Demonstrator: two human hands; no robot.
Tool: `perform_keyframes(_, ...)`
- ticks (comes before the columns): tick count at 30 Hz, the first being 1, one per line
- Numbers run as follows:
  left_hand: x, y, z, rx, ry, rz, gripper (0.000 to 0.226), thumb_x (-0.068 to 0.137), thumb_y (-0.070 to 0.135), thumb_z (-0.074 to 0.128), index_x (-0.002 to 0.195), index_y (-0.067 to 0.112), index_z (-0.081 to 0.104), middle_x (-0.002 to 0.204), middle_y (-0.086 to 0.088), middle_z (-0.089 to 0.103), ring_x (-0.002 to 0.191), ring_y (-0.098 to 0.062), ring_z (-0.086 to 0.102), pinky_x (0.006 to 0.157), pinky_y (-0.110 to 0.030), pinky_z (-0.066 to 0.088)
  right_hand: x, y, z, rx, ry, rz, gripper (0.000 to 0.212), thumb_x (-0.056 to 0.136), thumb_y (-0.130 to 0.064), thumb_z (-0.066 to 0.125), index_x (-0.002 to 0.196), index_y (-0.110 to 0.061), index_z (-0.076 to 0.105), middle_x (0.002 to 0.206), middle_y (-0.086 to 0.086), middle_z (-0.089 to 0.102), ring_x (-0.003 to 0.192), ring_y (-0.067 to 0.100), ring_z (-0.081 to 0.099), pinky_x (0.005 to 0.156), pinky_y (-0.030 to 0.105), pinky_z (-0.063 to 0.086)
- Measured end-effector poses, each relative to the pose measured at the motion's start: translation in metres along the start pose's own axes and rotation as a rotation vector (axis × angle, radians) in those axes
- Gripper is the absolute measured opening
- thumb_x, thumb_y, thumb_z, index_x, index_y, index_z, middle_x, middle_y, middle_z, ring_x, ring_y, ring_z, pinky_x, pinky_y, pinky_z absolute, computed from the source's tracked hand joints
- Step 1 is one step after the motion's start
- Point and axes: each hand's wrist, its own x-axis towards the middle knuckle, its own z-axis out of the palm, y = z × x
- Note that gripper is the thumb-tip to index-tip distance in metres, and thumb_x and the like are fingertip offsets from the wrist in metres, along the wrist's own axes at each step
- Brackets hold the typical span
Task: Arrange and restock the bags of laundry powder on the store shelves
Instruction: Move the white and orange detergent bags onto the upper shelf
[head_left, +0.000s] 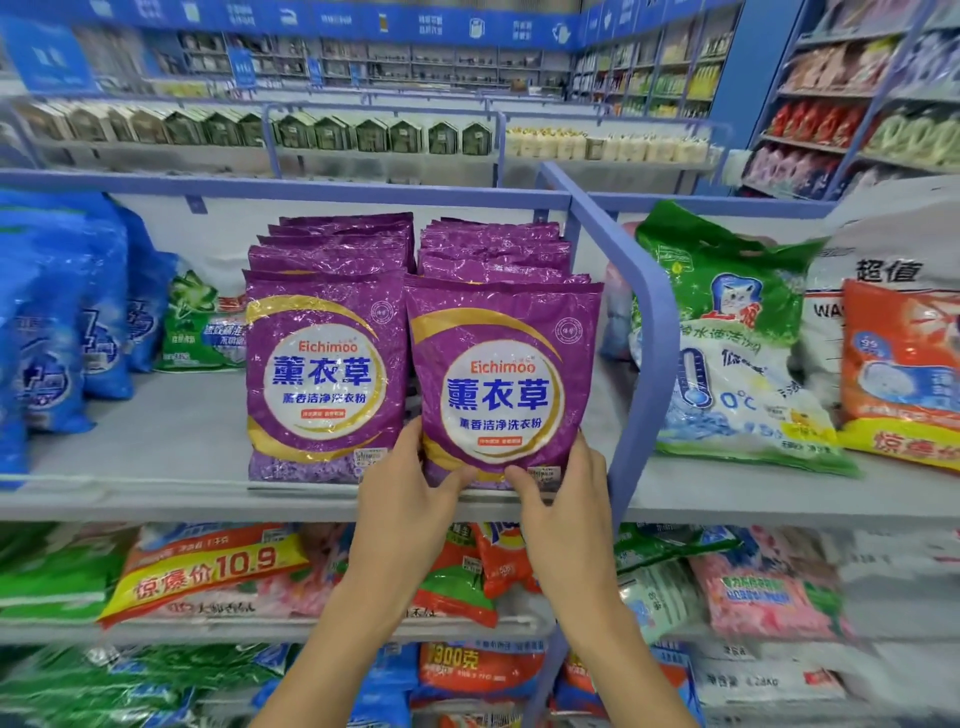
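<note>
While the front purple bag (501, 379) is standing upright on the shelf (171, 441), left hand (410, 499) and right hand (563, 499) are gripping its bottom corners, fingers wrapping its edges, second purple bag (324, 374) standing just beside.

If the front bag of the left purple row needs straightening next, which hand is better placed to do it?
Probably the left hand. It grips the lower left corner of the right-row front bag, right beside the left-row front bag. The right hand holds the opposite corner, near the blue shelf divider, so it would have to cross over.
</note>
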Motion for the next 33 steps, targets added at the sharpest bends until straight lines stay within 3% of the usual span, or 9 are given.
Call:
perform_keyframes(5,-0.017,-0.005,0.001,0.137,0.015,0.116,0.057,0.092,0.031,0.073,0.142,0.024,0.048,0.115,0.019,0.062,0.109,-0.007,0.062,0.086,-0.020,0.048,-0.010,-0.001,-0.008,-0.075,-0.022,-0.061,0.073,0.099,-0.038,0.064,0.159,-0.023,0.026,0.154,-0.003,0.040,0.143,0.013,0.039,0.111,0.032,0.043)
perform_keyframes(9,-0.031,-0.016,-0.005,0.286,-0.011,0.134,0.070,0.097,0.038,0.063,0.157,0.020,0.032,0.143,0.006,0.055,0.133,-0.014,0.050,0.106,-0.031,0.045,-0.024,0.002,-0.018,-0.132,-0.058,-0.146,0.070,0.101,-0.034,0.060,0.160,-0.025,0.023,0.159,-0.006,0.035,0.147,0.012,0.034,0.115,0.035,0.040)
perform_keyframes(12,-0.050,-0.028,-0.016,0.380,-0.023,0.131,0.065,0.099,0.039,0.058,0.156,0.019,0.035,0.152,0.002,0.048,0.145,-0.018,0.037,0.117,-0.037,0.037,-0.042,0.007,-0.024,-0.233,-0.102,-0.164,0.068,0.102,-0.035,0.057,0.161,-0.021,0.025,0.163,-0.003,0.031,0.150,0.014,0.030,0.117,0.034,0.035)
perform_keyframes(17,-0.081,-0.054,-0.049,0.480,-0.013,0.095,0.060,0.100,0.034,0.058,0.153,0.014,0.041,0.147,-0.002,0.053,0.141,-0.023,0.041,0.118,-0.041,0.036,-0.072,0.003,-0.018,-0.333,-0.264,-0.229,0.063,0.103,-0.047,0.052,0.158,-0.021,0.036,0.163,-0.006,0.034,0.153,0.010,0.024,0.124,0.031,0.023)
perform_keyframes(21,-0.103,-0.080,-0.090,0.554,0.014,0.015,0.059,0.101,0.038,0.056,0.154,0.016,0.041,0.159,-0.002,0.041,0.151,-0.025,0.027,0.124,-0.037,0.019,-0.094,-0.006,0.000,-0.396,-0.420,-0.273,0.066,0.102,-0.057,0.047,0.158,-0.024,0.037,0.165,-0.009,0.030,0.155,0.010,0.017,0.126,0.030,0.013)
perform_keyframes(27,-0.133,-0.122,-0.174,0.609,0.076,-0.093,0.056,0.100,0.034,0.058,0.151,0.014,0.046,0.158,-0.006,0.041,0.149,-0.027,0.029,0.123,-0.036,0.019,-0.133,-0.045,0.066,-0.397,-0.544,-0.330,0.067,0.101,-0.060,0.045,0.157,-0.024,0.039,0.165,-0.008,0.033,0.154,0.012,0.021,0.127,0.032,0.016)
perform_keyframes(33,-0.166,-0.176,-0.286,0.634,0.185,-0.222,0.060,0.101,0.039,0.055,0.155,0.017,0.039,0.159,-0.002,0.040,0.150,-0.023,0.029,0.124,-0.036,0.022,-0.183,-0.117,0.161,-0.375,-0.665,-0.471,0.065,0.102,-0.057,0.047,0.155,-0.020,0.041,0.162,-0.005,0.037,0.152,0.013,0.027,0.127,0.032,0.018)
